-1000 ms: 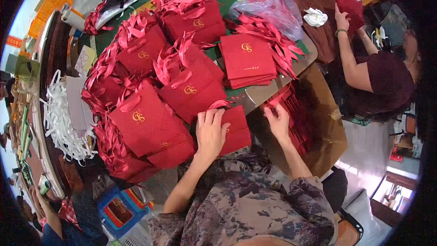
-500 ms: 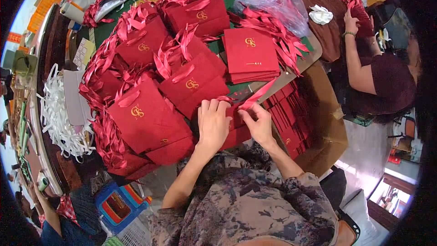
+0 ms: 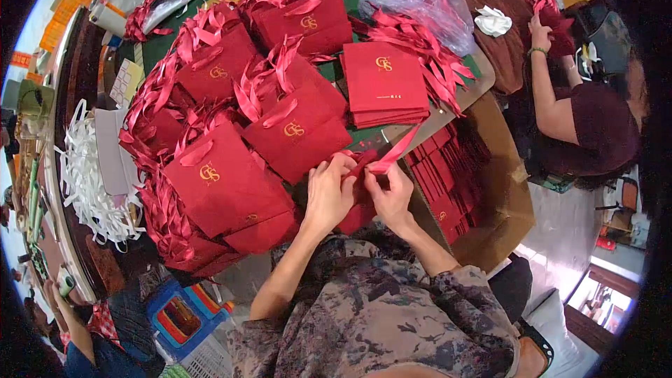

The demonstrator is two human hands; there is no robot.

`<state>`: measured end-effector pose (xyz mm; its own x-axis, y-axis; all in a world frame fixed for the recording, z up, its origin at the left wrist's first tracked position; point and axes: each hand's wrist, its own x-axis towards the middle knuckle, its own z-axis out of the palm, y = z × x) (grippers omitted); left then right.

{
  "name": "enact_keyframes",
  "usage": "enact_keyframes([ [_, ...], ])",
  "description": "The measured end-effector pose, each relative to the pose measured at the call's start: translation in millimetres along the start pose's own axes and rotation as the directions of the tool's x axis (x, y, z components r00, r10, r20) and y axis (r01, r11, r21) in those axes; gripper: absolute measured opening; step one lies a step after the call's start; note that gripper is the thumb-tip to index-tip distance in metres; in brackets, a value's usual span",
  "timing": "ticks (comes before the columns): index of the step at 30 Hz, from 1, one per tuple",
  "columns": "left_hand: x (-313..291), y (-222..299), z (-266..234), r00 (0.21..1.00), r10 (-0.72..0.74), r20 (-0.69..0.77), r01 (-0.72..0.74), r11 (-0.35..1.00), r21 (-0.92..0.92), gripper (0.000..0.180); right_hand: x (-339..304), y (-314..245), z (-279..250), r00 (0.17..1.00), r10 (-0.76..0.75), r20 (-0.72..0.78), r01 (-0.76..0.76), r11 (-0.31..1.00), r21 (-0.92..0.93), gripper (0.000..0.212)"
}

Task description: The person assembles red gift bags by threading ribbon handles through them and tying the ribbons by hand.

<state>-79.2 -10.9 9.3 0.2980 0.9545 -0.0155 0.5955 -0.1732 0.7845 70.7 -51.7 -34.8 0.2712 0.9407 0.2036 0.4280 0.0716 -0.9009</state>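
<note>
A second ago the right hand [image 3: 390, 196] was over the carton [image 3: 507, 192]; now it pinches a ribbon [image 3: 396, 151] beside the left hand [image 3: 330, 187], closed on the bag [image 3: 358, 218] — between pile [image 3: 231, 175] and carton. Table edge [image 3: 477, 93] near; room in the carton's right side.

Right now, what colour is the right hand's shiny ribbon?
Shiny ribbon: pinkish red, clearest in the head view.

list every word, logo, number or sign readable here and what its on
Red gift bags: gold monogram, clearly visible, not transcribed here.
Flat bag stack: gold monogram; tiny line below, too small to read.
Bags in the cardboard box: gold mark, too small to read.
Orange sign, far left: too blurred to read.
</note>
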Motion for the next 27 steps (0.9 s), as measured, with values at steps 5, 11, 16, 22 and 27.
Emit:
enact_keyframes([
  [5, -1.1, -10.9, 4.3, 0.999, -0.026, 0.02, 0.028, 0.991, -0.133, 0.023, -3.9, 7.4, 5.1, 0.994, -0.101, -0.05, 0.1, 0.994, -0.034, 0.014],
  [11, -2.0, -17.0, 3.7, 0.996, -0.081, 0.034, 0.087, 0.976, -0.202, 0.025, 6.7, 5.4, -3.5, 0.966, -0.247, 0.076, 0.254, 0.96, -0.115, 0.016],
  [16, -2.0, -18.4, 6.3, 0.997, -0.074, 0.006, 0.073, 0.974, -0.215, 0.027, 19.5, 3.7, -12.7, 0.94, -0.26, 0.22, 0.293, 0.947, -0.131, 0.016],
  [22, -2.2, -19.7, 8.2, 0.992, -0.12, 0.03, 0.123, 0.93, -0.347, 0.027, 19.2, -0.6, -12.2, 0.941, -0.202, 0.27, 0.249, 0.956, -0.153, 0.015],
  [27, -0.7, -21.1, 5.8, 0.996, -0.084, 0.035, 0.091, 0.937, -0.339, 0.026, 12.7, -1.8, -6.7, 0.952, -0.267, 0.15, 0.289, 0.946, -0.15, 0.015],
])
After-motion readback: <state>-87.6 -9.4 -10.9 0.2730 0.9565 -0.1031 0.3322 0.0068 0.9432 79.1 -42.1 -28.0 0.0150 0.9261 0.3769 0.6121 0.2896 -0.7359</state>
